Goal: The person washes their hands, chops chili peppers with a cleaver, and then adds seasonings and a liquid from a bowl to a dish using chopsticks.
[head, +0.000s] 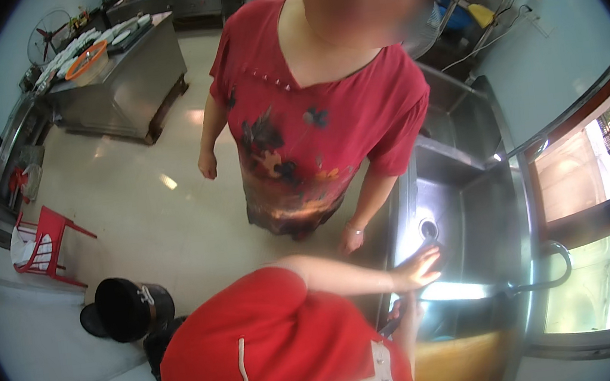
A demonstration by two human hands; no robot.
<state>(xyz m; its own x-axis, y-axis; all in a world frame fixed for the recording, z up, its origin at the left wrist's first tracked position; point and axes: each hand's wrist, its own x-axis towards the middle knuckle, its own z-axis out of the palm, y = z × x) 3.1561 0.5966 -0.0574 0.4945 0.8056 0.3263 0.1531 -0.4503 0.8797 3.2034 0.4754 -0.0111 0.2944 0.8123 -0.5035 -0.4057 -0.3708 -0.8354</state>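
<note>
My left hand (420, 271) reaches over the near rim of a stainless steel sink (452, 190), its fingers straight and spread apart. Just past the fingertips is a blurred dark grey patch that I cannot identify. Below it, my right hand (409, 309) is partly hidden under the left, its fingers curled around a dark narrow object (392, 324), possibly a handle. Near the right forearm lies a yellowish-brown board (460, 364) at the sink's end. A round drain (428, 228) shows in the basin beyond the left hand.
A person in a patterned red top (326, 131) stands close by, arms hanging beside the sink. A curved tap (559, 269) rises by the window. Behind are a steel counter (129, 86) with an orange-rimmed basin (87, 62), a red chair (49, 248) and a black bin (132, 309).
</note>
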